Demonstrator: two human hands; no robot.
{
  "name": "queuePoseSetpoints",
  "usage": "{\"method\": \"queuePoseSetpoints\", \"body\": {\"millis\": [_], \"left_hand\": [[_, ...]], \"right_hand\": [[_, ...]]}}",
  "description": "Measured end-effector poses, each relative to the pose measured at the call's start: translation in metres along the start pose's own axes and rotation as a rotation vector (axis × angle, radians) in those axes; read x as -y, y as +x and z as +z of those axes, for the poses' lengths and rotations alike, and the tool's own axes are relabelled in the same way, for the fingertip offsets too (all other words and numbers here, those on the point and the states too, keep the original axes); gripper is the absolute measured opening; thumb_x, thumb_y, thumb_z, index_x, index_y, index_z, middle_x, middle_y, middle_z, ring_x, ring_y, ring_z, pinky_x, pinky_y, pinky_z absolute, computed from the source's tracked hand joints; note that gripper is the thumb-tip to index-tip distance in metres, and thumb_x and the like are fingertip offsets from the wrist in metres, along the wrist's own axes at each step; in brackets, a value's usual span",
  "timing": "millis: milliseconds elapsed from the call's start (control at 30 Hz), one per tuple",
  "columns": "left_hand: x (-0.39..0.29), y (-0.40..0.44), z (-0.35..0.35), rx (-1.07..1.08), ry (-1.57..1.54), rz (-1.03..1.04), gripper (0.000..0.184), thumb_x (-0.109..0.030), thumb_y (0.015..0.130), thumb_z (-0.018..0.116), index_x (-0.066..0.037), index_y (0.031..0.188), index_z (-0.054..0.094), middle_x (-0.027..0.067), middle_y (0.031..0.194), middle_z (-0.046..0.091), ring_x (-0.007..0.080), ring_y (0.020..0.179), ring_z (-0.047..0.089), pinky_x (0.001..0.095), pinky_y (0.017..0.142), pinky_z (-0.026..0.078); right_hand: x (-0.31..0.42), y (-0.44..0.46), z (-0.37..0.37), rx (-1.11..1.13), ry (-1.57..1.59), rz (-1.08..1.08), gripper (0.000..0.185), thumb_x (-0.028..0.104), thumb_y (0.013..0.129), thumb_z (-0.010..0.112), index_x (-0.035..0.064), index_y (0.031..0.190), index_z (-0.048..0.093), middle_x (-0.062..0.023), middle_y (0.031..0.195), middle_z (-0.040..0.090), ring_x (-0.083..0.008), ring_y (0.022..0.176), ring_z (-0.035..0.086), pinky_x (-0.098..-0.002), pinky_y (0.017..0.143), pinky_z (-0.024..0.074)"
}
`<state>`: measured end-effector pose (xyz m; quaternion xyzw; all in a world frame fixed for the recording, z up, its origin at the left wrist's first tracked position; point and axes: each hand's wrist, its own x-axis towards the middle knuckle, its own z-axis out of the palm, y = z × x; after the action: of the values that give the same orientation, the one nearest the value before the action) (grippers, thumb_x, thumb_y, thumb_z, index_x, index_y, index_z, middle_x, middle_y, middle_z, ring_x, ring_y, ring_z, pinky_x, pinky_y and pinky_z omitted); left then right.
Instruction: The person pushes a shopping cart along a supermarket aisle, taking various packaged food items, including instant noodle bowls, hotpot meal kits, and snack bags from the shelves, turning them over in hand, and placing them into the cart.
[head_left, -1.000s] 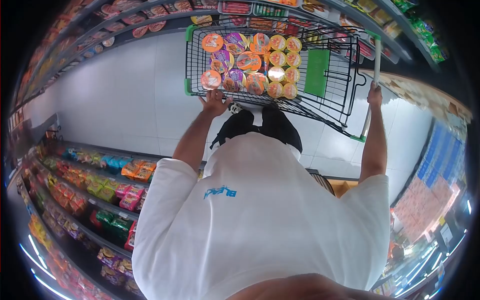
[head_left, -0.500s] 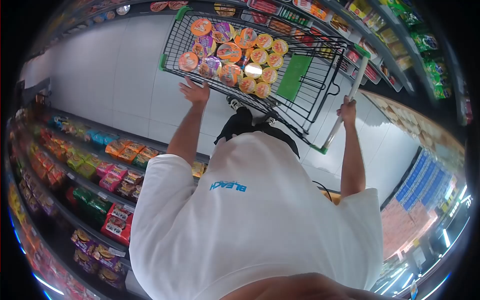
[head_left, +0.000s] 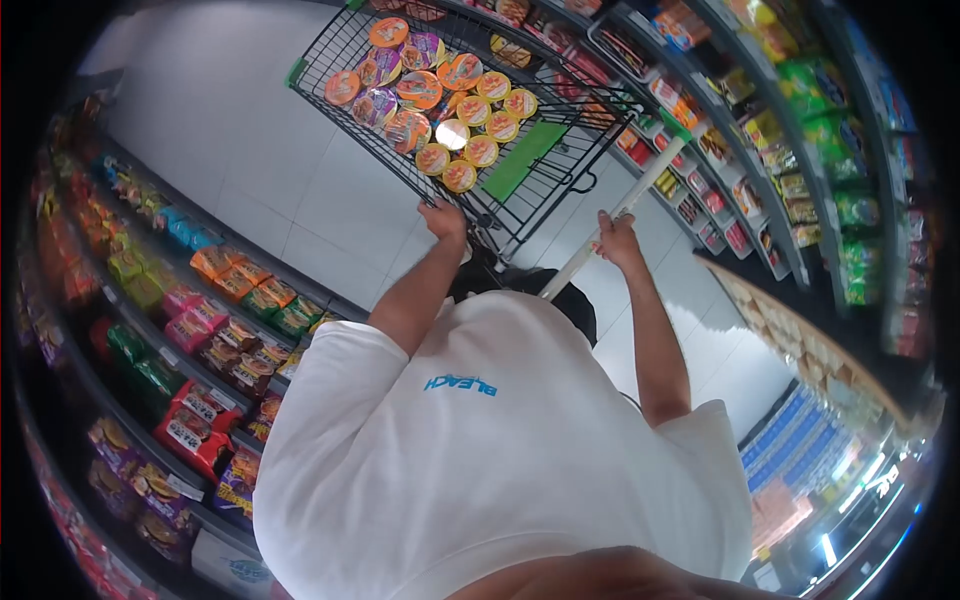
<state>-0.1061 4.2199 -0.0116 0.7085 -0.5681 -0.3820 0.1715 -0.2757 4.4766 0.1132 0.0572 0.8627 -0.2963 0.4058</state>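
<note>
A black wire shopping cart (head_left: 350,118) with green corners stands in front of me, turned at an angle. Inside it sit several instant noodle cups with orange (head_left: 419,90), purple (head_left: 374,108) and yellow lids (head_left: 481,151). My left hand (head_left: 443,218) is closed on the cart's near side rim, its fingers partly hidden. Around the pale handle bar (head_left: 652,172) my right hand (head_left: 618,238) is wrapped. A green panel (head_left: 523,160) lies in the cart between the cups and the handle.
Shelves of packaged noodles (head_left: 205,430) line my left side. On the right, more shelves hold green packs (head_left: 815,95) and trays of small packs (head_left: 715,200). A wood-edged display (head_left: 800,320) stands at the right. Light floor tiles (head_left: 240,150) run along the aisle.
My left hand has gone from open beside the cart to closed on its side rim. The cart has turned and shifted left in view; my right hand has stayed on the handle.
</note>
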Motion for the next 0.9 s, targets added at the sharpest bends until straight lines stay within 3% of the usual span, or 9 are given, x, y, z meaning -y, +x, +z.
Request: {"method": "queuePoseSetpoints", "body": {"millis": [133,200,267,467,567,667,700,733,900], "left_hand": [[-0.011,0.016,-0.002,-0.03,0.066,0.022,0.042,-0.021,0.094,0.051,0.0,0.129,0.042,0.0307,0.11,0.062,0.0469,0.101,0.061,0.0499,0.089,0.046],[-0.002,0.023,0.004,-0.025,0.14,0.102,0.043,-0.022,0.094,0.052,0.0,0.129,0.042,0.0308,0.11,0.062,0.047,0.102,0.06,0.0491,0.09,0.047],[-0.001,0.03,0.007,-0.056,0.131,0.099,0.043,-0.023,0.094,0.053,0.0,0.129,0.043,0.0302,0.11,0.063,0.0459,0.104,0.06,0.0483,0.091,0.047],[-0.001,0.007,0.009,-0.114,0.152,-0.045,0.046,-0.025,0.092,0.056,-0.004,0.131,0.043,0.027,0.111,0.064,0.042,0.103,0.062,0.047,0.091,0.048],[0.012,0.004,0.015,-0.121,0.166,-0.062,0.042,-0.025,0.092,0.055,-0.007,0.129,0.047,0.0259,0.11,0.065,0.0414,0.105,0.062,0.0469,0.092,0.048],[0.044,0.012,0.026,-0.151,0.116,-0.011,0.037,-0.025,0.092,0.055,-0.007,0.124,0.052,0.0246,0.11,0.066,0.0404,0.106,0.063,0.0467,0.092,0.049],[0.06,0.024,0.034,-0.172,0.081,0.061,0.035,-0.025,0.092,0.054,-0.007,0.122,0.055,0.0239,0.11,0.066,0.0397,0.106,0.063,0.0466,0.092,0.049],[0.074,0.042,0.033,-0.117,-0.004,0.007,0.031,-0.023,0.091,0.054,-0.007,0.117,0.057,0.0234,0.108,0.067,0.0401,0.103,0.064,0.0473,0.09,0.05],[0.072,0.019,0.018,-0.227,0.101,0.119,0.029,-0.023,0.09,0.057,-0.006,0.113,0.058,0.0234,0.099,0.068,0.0426,0.096,0.064,0.0489,0.085,0.051]], "right_hand": [[-0.006,0.031,-0.02,0.006,-0.371,-0.156,0.061,0.049,0.092,0.054,-0.0081,0.113,0.045,-0.0289,0.093,0.066,-0.0396,0.086,0.068,-0.0471,0.075,0.054],[0.033,0.002,-0.062,-0.115,-0.603,-0.218,0.058,0.052,0.09,0.056,-0.0027,0.111,0.054,-0.0279,0.105,0.065,-0.0408,0.101,0.064,-0.0493,0.086,0.0496],[0.03,0.024,-0.089,-0.423,-0.465,-0.692,0.048,0.041,0.085,0.067,0.0017,0.11,0.057,-0.0226,0.107,0.064,-0.0389,0.103,0.062,-0.0467,0.084,0.0498],[0.087,0.127,-0.153,-0.65,-0.636,-1.196,0.047,0.036,0.083,0.069,0.0007,0.113,0.058,-0.0231,0.105,0.063,-0.0384,0.1,0.062,-0.0466,0.082,0.05],[0.114,0.157,-0.146,-0.23,-0.699,-0.963,0.061,0.045,0.09,0.057,-0.0023,0.13,0.051,-0.0297,0.119,0.059,-0.0434,0.11,0.058,-0.0456,0.094,0.0465],[0.115,0.21,-0.116,-0.161,-0.827,-0.862,0.065,0.054,0.092,0.048,-0.0017,0.126,0.054,-0.0306,0.118,0.06,-0.0441,0.112,0.058,-0.0478,0.096,0.0452],[0.11,0.219,-0.106,-0.22,-0.797,-0.911,0.069,0.059,0.093,0.044,-0.0006,0.125,0.056,-0.0306,0.114,0.062,-0.0447,0.11,0.058,-0.0497,0.096,0.045],[0.112,0.217,-0.096,-0.232,-0.822,-0.918,0.071,0.062,0.092,0.042,0.0004,0.125,0.057,-0.0294,0.11,0.064,-0.0454,0.107,0.06,-0.0511,0.094,0.0456],[0.122,0.2,-0.087,-0.062,-0.813,-0.837,0.061,0.053,0.096,0.04,0.0003,0.106,0.068,-0.0281,0.103,0.066,-0.0453,0.103,0.061,-0.0512,0.091,0.0469]]}}
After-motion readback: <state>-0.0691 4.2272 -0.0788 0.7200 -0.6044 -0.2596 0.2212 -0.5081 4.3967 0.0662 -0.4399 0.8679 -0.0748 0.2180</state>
